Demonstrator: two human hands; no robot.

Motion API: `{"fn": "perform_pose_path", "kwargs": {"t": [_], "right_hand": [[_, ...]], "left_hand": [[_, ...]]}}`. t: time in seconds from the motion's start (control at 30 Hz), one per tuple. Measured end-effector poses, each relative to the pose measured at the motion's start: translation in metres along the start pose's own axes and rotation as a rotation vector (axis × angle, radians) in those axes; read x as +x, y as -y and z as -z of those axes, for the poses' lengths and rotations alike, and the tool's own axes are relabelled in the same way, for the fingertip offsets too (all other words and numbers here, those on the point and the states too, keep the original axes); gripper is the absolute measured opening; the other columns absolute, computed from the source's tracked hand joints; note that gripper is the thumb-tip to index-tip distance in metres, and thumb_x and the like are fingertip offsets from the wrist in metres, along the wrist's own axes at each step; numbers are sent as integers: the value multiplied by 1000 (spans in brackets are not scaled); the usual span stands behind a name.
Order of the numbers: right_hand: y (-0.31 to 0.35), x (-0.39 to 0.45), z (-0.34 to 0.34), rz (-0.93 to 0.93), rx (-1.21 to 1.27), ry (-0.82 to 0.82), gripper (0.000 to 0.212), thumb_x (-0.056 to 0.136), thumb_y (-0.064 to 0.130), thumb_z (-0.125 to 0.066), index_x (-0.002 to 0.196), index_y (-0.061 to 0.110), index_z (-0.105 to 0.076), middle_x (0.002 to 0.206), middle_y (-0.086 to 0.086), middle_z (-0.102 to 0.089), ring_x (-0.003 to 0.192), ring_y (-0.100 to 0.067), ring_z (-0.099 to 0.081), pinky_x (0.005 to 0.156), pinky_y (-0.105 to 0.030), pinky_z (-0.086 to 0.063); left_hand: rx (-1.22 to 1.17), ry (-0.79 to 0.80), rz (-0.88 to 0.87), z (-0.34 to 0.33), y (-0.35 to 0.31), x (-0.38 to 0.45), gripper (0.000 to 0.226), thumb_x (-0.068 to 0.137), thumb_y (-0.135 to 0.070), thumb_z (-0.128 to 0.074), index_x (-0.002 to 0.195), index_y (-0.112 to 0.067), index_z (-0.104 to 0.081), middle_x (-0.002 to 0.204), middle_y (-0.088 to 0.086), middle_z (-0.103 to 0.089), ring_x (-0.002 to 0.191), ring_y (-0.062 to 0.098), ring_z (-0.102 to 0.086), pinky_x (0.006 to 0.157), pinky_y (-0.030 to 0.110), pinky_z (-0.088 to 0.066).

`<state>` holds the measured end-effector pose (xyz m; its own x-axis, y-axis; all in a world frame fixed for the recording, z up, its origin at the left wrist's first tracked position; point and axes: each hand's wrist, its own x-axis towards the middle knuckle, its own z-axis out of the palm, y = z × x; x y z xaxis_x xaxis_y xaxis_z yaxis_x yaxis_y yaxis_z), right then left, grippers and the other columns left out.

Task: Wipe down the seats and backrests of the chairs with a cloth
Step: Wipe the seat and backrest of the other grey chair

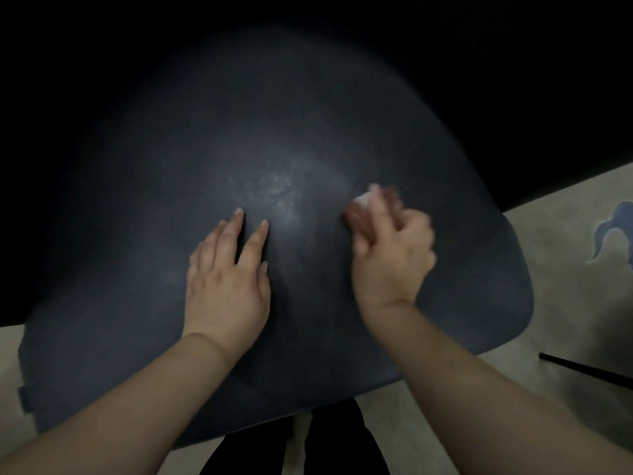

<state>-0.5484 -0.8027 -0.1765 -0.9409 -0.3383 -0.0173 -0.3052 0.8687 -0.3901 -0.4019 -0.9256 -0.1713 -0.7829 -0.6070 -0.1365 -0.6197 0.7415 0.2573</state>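
Dark chair seat (pixel 308 149) fills most of view, seen from above, front edge nearest. Left hand (pixel 226 286) flat on seat, palm down, fingers straight and slightly spread, grip holding nothing. Right hand (pixel 390 255) to the right of it, well apart, blurred; fingers curled round a small bunched cloth (pixel 359 214), reddish-brown with a pale patch, pressed onto seat right of centre. Grip closed on cloth; exact finger placement unclear through blur. Faint pale smear (pixel 282 197) on seat between the two hands, just beyond left fingertips. Both forearms bare, entering from bottom edge. Pale floor (pixel 565 217) visible at right and lower left; blue mark (pixel 613 228) on floor at right edge; thin dark rod (pixel 582 368) lying on floor lower right. Dark trouser legs (pixel 342 440) below front edge of seat.
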Motion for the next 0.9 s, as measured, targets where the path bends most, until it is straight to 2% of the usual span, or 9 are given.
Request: {"fn": "perform_pose_path", "kwargs": {"t": [0.1,0.2,0.3,0.4,0.6,0.67,0.73,0.83,0.9], "right_hand": [[17,-60,-6,301,-39,162,79,66,36,-76,138,45,-46,109,-6,-51,90,-29,-49,71,-40,-41],[-10,-81,4,398,-61,175,68,67,38,-69,133,43,-53,102,-7,-56,81,-31,-53,67,-38,-42],[-35,-30,11,133,-83,30,67,74,25,-75,136,40,-52,110,-16,-52,91,-39,-50,73,-46,-42],[-15,31,1,-168,-30,-43,61,85,34,-66,140,47,-42,126,-14,-42,110,-37,-42,90,-49,-37],[68,-18,-29,449,-32,257,65,78,37,-70,137,47,-45,113,-6,-48,99,-29,-44,78,-41,-36],[62,-9,-27,519,-39,264,61,80,39,-69,136,49,-46,111,-5,-48,97,-29,-44,78,-40,-35],[57,30,-29,440,-105,176,58,83,39,-66,136,50,-46,116,-6,-47,102,-31,-44,81,-41,-35],[68,93,-39,80,-64,60,53,89,41,-59,138,51,-42,127,-8,-41,113,-32,-40,92,-44,-33],[87,93,-48,16,-72,59,55,90,40,-58,140,50,-39,130,-9,-39,115,-32,-39,94,-45,-32]], "left_hand": [[-10,0,49,3,5,-2,51,90,-22,-49,141,-15,-47,150,15,-35,133,37,-33,107,52,-29],[-23,-5,82,10,11,-4,52,89,-24,-45,140,-13,-47,149,17,-36,132,39,-34,106,54,-30],[-26,-10,105,11,24,-6,47,94,-17,-51,141,-13,-46,150,17,-34,133,39,-33,107,55,-29],[-25,-21,119,11,34,-9,49,92,-16,-55,140,-13,-47,149,17,-35,133,39,-33,107,56,-29],[-62,-31,202,15,37,-7,50,91,-18,-56,139,-14,-47,151,15,-33,134,36,-30,107,55,-29],[-67,-43,225,18,42,-6,50,91,-18,-56,140,-13,-47,151,15,-33,134,37,-31,108,56,-29],[-71,-51,250,20,48,-6,50,91,-19,-55,140,-13,-46,151,15,-32,133,37,-30,108,56,-28],[-68,-57,282,22,58,-5,50,92,-19,-54,141,-13,-45,151,15,-31,134,35,-27,108,56,-26],[-65,-49,314,23,64,-5,50,92,-19,-54,141,-13,-45,152,14,-31,135,36,-28,109,56,-26]]}}
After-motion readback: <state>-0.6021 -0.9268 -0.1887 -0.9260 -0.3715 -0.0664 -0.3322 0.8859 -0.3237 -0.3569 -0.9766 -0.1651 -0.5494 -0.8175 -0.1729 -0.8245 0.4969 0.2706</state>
